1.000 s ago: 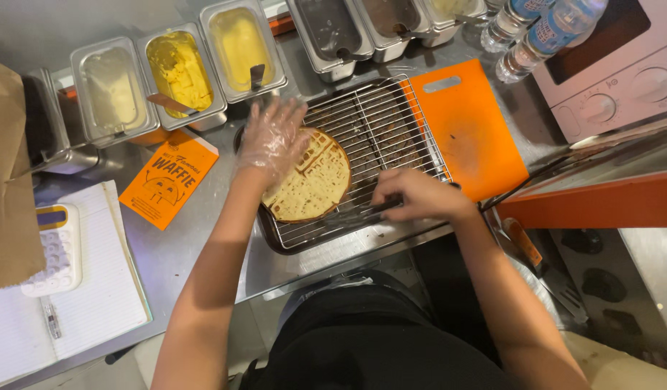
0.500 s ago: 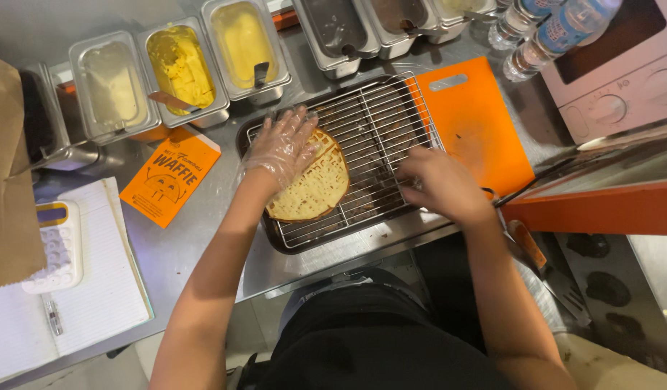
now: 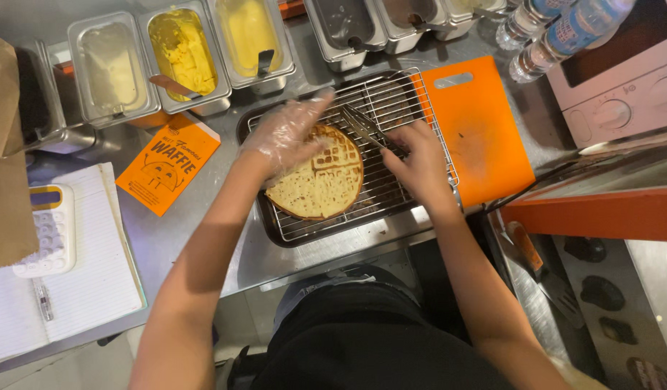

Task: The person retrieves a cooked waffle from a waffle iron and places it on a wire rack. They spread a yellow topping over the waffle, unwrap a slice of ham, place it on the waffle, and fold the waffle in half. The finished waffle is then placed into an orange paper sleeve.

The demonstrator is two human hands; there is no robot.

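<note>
Left hand (image 3: 286, 133), in a clear plastic glove, lies flat on the upper left part of the waffle (image 3: 320, 177), fingers spread apart and pointing toward the far edge of the rack. Round waffle sits on the wire rack (image 3: 391, 108), left-centre, nearer the rack's front edge; rack rests in a dark tray (image 3: 272, 224) on the steel counter (image 3: 203, 238). Right hand (image 3: 420, 159), bare, fingers closed around metal tongs (image 3: 362, 126); tong tips lie at the waffle's upper right edge. Orange cutting board (image 3: 478, 137) just beside the rack's right edge. Orange paper sleeve (image 3: 167, 162) on the counter left of the tray. Metal tubs of filling (image 3: 182, 54) along the counter's far edge.
</note>
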